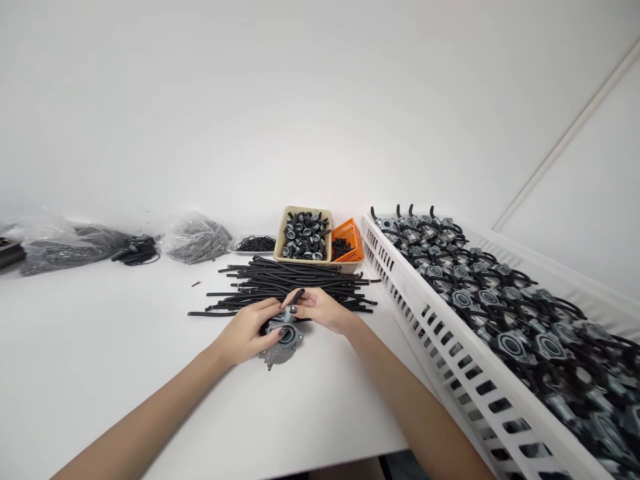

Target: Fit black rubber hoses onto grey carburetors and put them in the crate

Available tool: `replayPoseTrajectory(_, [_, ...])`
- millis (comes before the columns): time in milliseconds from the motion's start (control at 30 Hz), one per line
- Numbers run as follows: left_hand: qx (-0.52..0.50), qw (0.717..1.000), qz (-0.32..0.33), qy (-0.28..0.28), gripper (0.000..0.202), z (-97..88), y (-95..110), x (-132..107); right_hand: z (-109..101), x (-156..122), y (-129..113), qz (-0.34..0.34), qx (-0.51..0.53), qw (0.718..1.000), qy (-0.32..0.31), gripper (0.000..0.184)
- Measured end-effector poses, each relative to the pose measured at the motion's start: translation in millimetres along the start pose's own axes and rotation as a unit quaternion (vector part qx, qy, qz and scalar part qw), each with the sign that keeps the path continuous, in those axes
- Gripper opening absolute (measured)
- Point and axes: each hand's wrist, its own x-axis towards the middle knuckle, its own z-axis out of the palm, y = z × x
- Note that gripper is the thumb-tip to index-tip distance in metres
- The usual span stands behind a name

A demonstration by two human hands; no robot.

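White table (100, 347) beneath white wall (300, 100). Clasped in left hand (247, 333): grey metal part (283, 343), round opening facing up. Pinched by right hand (320, 308): black tube (297, 295), long axis slanting away rightward, just beyond left fingertips.

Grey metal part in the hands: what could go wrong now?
The grey metal part is held mostly by the left hand; if that grip loosens, it might drop onto the white table. The black tube pinched in the right hand looks thin, so it could bend or slip from the fingers. The pile of tubes lies just behind both hands, and a nudge may scatter some.
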Motion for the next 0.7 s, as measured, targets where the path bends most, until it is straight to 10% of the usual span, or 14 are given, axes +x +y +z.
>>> replayPoseTrajectory(700, [0.011, 1.0, -0.002, 0.003, 0.031, 1.5, -5.1, -1.7, -1.7, 1.3, -1.0, 0.006, 0.019, 1.0, -0.013, 0.041])
